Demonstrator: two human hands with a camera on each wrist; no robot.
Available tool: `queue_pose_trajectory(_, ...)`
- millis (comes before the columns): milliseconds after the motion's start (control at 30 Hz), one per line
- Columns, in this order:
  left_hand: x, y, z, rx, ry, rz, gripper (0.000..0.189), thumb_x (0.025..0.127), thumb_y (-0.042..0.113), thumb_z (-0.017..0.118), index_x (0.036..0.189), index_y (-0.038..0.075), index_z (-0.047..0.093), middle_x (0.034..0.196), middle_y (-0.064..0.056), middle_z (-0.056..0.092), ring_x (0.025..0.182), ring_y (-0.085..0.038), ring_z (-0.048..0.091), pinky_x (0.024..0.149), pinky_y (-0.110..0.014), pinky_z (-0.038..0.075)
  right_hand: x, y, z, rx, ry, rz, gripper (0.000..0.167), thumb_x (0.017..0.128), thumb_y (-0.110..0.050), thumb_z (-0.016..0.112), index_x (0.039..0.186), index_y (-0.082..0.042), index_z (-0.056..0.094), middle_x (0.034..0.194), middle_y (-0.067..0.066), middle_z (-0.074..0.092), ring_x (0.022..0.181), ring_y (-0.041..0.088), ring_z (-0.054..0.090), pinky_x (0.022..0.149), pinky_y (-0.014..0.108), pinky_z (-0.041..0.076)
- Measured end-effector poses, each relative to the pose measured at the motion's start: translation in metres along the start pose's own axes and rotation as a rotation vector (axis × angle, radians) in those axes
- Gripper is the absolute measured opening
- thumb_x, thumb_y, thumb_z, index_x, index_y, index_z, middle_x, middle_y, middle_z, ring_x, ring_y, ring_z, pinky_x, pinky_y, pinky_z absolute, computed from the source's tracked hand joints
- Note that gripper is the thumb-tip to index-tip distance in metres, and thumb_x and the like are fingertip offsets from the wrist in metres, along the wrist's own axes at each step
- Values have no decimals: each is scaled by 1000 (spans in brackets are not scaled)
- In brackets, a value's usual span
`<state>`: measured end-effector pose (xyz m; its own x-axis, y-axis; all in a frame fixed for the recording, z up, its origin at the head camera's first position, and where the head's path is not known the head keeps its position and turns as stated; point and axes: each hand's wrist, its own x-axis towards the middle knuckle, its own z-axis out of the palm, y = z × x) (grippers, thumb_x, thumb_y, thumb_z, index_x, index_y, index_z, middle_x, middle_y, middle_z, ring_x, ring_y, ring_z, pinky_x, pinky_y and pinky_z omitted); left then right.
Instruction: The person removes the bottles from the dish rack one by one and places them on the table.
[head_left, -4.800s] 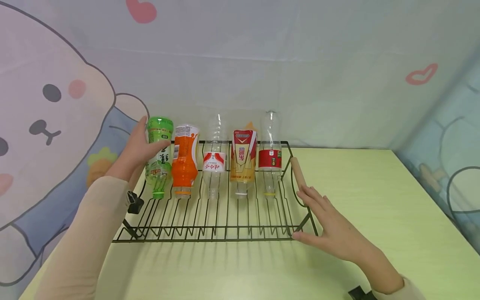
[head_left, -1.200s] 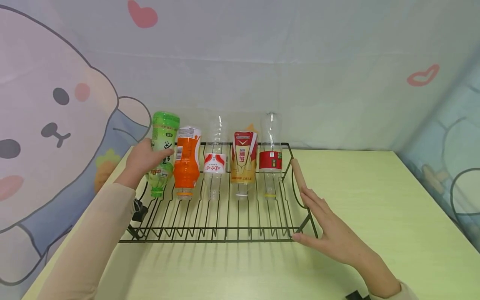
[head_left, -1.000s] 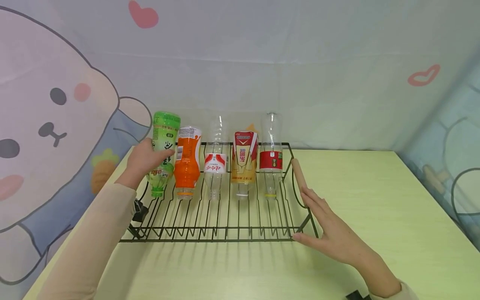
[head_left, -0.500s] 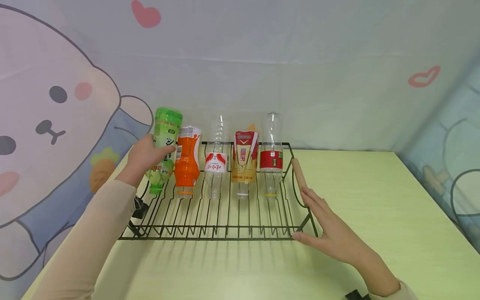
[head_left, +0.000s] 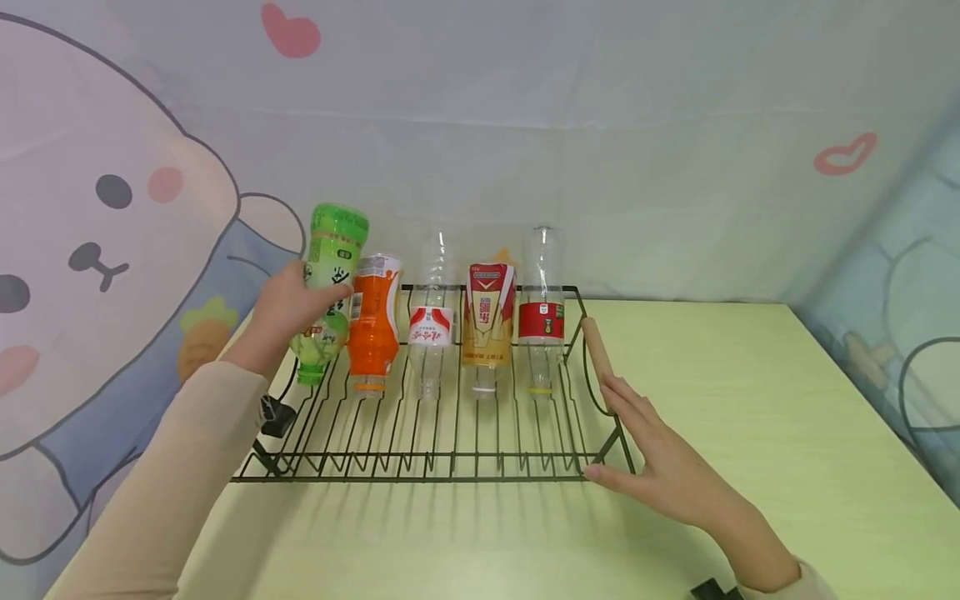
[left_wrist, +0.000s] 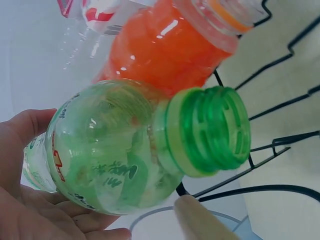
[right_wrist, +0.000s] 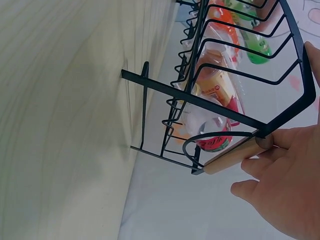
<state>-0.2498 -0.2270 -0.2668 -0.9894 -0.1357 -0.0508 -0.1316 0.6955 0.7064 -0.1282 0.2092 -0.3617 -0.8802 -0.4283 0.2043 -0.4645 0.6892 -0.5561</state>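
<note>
My left hand (head_left: 288, 307) grips a green plastic drink bottle (head_left: 339, 250) round its middle, thumb across the label. The bottle is upside down and tilted, its capless green neck (left_wrist: 212, 132) low in the left wrist view. It is over the left end of a black wire rack (head_left: 450, 480), beside an orange bottle (head_left: 372, 329). My right hand (head_left: 675, 467) lies against the rack's right end, fingers extended and touching the wooden handle (head_left: 597, 354). In the right wrist view the right hand (right_wrist: 285, 185) is beside that handle, not wrapped round it.
Further right in the rack stand a clear bottle with a red-and-white label (head_left: 431, 326), a gold-and-red bottle (head_left: 487, 321) and a clear red-labelled bottle (head_left: 541, 320), all neck down. A pale green table (head_left: 720, 375) lies beneath; a printed curtain (head_left: 675, 167) hangs behind.
My left hand has raised the green bottle and tilted its base to the right; its neck now sits higher than before. The right hand and the other bottles have stayed put.
</note>
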Motion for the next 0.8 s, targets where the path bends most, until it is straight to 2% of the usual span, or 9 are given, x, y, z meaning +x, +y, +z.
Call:
queue_pose_trajectory(100,-2,4,-1,-7,8,11,61,89,43,61,126,-1,43,113,-20,55,89,-30,57,66,-35,50,0,1,1,-1,1,-4,90,86,-45,70,154,-16,20,161,0,13,147,32,13,106,64,28)
queue_pose_trajectory(500,-13,21,0,29,36,132,57,90,40,59,125,-2,43,107,-19,55,81,-29,56,59,-31,49,0,2,1,-2,4,-1,90,85,-45,70,155,-18,20,161,-2,13,147,30,12,106,63,28)
queue_pose_trajectory(800,-19,34,5,13,11,161,68,90,39,60,139,-1,33,116,-22,53,91,-32,58,67,-36,51,-1,1,0,6,0,-3,90,86,-46,69,155,-17,20,161,-1,13,148,29,12,106,62,29)
